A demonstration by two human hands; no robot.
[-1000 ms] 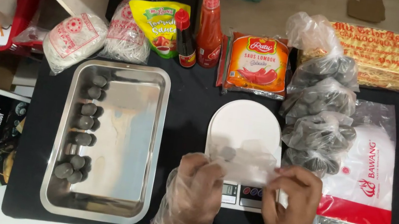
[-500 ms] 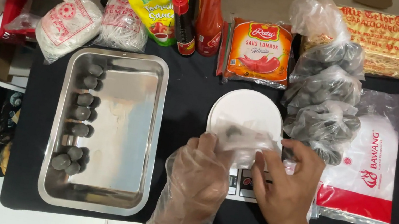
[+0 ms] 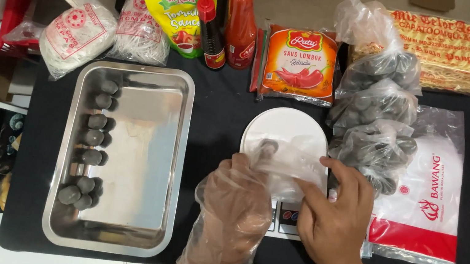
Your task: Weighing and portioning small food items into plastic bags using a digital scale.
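Orange sauce pouch lies behind white scale, beside red bottle.

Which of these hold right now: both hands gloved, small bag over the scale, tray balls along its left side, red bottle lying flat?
1. Both hands wear gloves: false. Only the left hand is gloved; the right hand is bare.
2. Both hands hold the small clear bag over the white scale: true.
3. The dark balls line the left side of the metal tray: true.
4. The red sauce bottle lies flat: false. It stands upright.
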